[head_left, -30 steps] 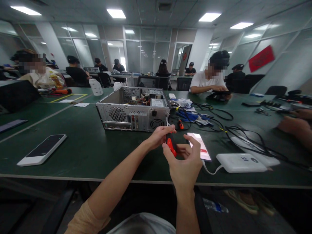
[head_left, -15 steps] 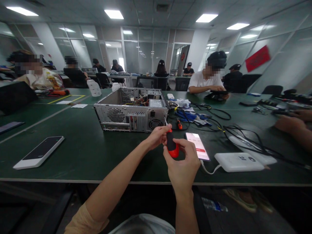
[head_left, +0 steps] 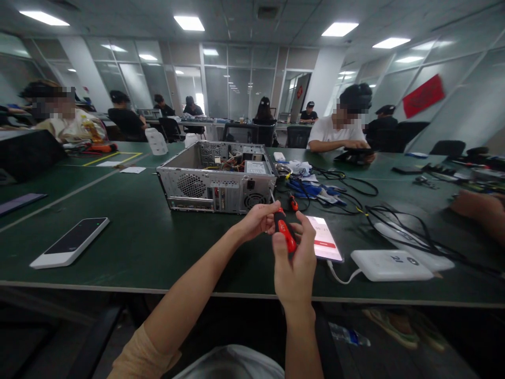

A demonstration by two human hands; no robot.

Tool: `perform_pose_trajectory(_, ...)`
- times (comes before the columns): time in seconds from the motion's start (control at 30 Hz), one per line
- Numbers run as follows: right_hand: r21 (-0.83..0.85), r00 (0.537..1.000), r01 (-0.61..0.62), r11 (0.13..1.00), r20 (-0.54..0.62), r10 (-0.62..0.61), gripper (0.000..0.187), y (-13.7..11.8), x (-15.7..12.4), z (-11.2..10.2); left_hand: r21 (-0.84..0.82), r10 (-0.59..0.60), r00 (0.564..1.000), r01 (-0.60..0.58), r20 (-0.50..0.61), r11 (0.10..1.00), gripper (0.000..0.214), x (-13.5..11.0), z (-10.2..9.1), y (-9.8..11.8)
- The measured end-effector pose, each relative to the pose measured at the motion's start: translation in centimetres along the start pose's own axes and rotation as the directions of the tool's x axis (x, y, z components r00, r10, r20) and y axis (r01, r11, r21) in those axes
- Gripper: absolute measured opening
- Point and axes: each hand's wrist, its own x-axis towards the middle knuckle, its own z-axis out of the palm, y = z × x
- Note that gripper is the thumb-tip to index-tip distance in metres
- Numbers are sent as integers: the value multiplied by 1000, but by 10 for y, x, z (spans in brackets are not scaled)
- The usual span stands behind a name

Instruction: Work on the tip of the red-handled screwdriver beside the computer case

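1 screwdriver: pointed far, tip by the case's near right corner. Left hand: grip pinched its front end. Right hand: grip had just loosened around its near end, suggesting a pause in turning.

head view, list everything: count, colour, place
open metal computer case: one, silver, mid-table
plastic-handled screwdriver: one, red-black, before case
small plastic tool: one, red-black, right of case
lit rectangular phone: one, whitish, right
rounded plastic devices: two, white, right
flat screened device: one, white, left
tangled cables: several, black, right
crumpled cloth: one heap, blue-white, right
plastic containers: two, white, behind case
flat table: one, green, beneath
people: several, mostly dark-clothed, background
left hand, right hand: two, bare, at screwdriver
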Motion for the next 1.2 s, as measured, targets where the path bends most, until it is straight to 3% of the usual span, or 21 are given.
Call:
perform_pose_trajectory(0.13, 181, 978, -204, 962, 71, 194, 43, 0, -3, 6, 13, 9, 1000, -9, 7, 1000, 44, 1, -1, 0)
perform_pose_trajectory(0.3, 166, 966, -249, 954, -28, 257, 39, 2, -3, 6, 62, -38, 998, 41, -47, 997, 45, 4, -3, -3)
perform_pose_trajectory(0.43, 59, 972, -212, 975, -86, 217, 36, 2, 0, 0, 111, -105, 993, 110, -55, 988, 54, 5, -5, -8)
perform_pose_trajectory(0.7, -28, 989, -103, 994, 101, 105, 30, 1, -5, -5, 63, -52, 997, 55, -50, 996, 60, 2, 4, -9)
perform_pose_trajectory(0.9, -118, 995, 20, 993, 99, -8, 19, 1, -2, -5, 30, -113, 991, 115, -67, 993, 48, -1, 7, -4)
perform_pose_trajectory(1.0, -84, 991, 48, 995, 128, -37, 27, -3, -1, -8, -28, -121, 990, 119, -76, 992, 40, -2, 8, -1)
perform_pose_trajectory(1.1, 68, 980, -123, 990, 164, 110, 45, -7, -1, -11, -74, -111, 993, 107, -49, 992, 36, -3, 8, 1)
perform_pose_trajectory(1.2, 221, 936, -339, 914, 178, 304, 47, -11, -2, -11, -76, -108, 994, 106, -18, 991, 35, -3, 7, 2)
